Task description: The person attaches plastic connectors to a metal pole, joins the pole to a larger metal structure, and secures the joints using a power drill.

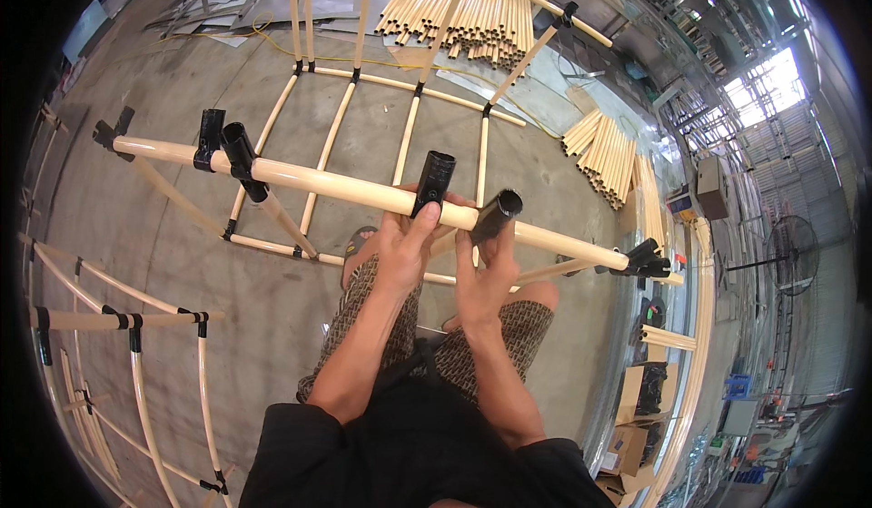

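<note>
A long cream pipe runs across in front of me at about knee height, part of a frame of pipes and black joints. My left hand is closed around a black pipe joint on this pipe, thumb pressed on its lower part. Just to the right, my right hand grips a second black joint from below, its open round end tilted up. Farther left on the same pipe sit two more joints, an upright black one and a tilted black one. Black joints cap the right end.
Bundles of cream pipes lie on the floor, one pile at the back and another at the right. A second pipe frame stands at the left. Cardboard boxes and a pedestal fan are on the right side.
</note>
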The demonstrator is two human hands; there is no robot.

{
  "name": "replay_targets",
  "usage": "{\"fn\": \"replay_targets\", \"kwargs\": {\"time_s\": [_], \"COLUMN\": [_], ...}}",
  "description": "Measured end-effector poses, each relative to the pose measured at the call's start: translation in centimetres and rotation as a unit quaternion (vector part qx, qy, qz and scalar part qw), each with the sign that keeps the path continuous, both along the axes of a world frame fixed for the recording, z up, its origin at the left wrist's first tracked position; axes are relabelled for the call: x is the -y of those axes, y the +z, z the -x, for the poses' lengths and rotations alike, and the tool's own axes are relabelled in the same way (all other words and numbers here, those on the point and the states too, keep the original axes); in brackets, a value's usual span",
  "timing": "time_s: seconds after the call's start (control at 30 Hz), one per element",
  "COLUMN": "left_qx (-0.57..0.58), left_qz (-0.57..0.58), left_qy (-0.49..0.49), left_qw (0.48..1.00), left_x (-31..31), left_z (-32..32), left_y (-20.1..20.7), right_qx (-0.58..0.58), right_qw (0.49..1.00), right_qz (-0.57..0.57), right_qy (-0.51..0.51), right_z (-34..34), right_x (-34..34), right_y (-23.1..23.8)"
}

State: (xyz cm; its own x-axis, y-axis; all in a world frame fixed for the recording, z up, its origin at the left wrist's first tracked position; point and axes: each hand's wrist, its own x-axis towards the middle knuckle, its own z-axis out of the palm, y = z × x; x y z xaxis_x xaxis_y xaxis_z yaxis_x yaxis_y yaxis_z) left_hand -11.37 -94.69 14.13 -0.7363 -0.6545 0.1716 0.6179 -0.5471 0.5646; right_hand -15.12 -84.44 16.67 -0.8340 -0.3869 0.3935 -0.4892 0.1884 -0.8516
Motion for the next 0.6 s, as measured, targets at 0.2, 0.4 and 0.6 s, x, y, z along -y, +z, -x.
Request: {"fn": "replay_targets", "kwargs": {"time_s": [0.2, 0.4, 0.6], "left_qx": [-0.009, -0.008, -0.011], "left_qz": [-0.014, -0.028, 0.042], "left_qy": [0.001, -0.024, -0.033], "left_qw": [1.000, 0.999, 0.999], "left_x": [-0.1, -0.1, 0.2], "left_z": [-0.3, -0.6, -0.3], "left_y": [0.2, 0.2, -1.9], "right_qx": [-0.069, -0.042, -0.074], "right_qw": [0.997, 0.996, 0.995], "right_qz": [-0.004, -0.064, -0.028], "right_qy": [0.037, 0.051, 0.064], "right_z": [1.1, 1.0, 1.1], "right_x": [-0.7, -1.9, -1.7], "right_y": [-1.9, -1.3, -2.4]}}
